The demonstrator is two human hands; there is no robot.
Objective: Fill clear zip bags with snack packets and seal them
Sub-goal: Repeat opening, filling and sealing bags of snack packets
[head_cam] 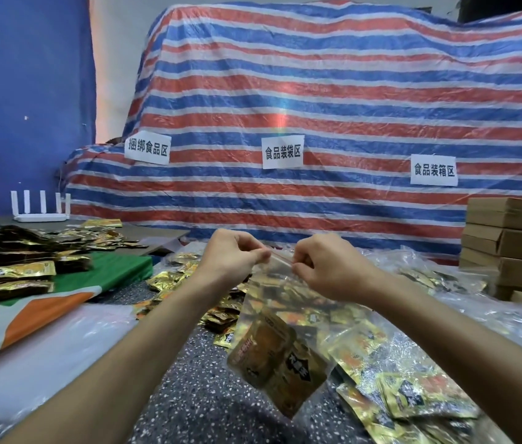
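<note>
Zip bag (255, 310) hangs mid-frame, gold packets (272, 357) inside. Left hand (234, 261) and right hand (327, 267) each pinch its red-edged top, fingers clamped on the strip. Below: a speckled grey surface (205, 395) strewn with loose packets (413, 389) (more heaped at left). Behind, a striped tarp (317, 91); boxes (509, 245) at right.

Food-packing workshop: zone signs (282, 151), stacked cartons (509, 238).

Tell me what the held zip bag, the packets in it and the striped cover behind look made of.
The zip bag looks like thin clear plastic film, glossy and see-through. The packets are probably metallised foil laminate: shiny gold, printed. The striped cover is likely woven plastic tarpaulin: creased, slight sheen.
</note>
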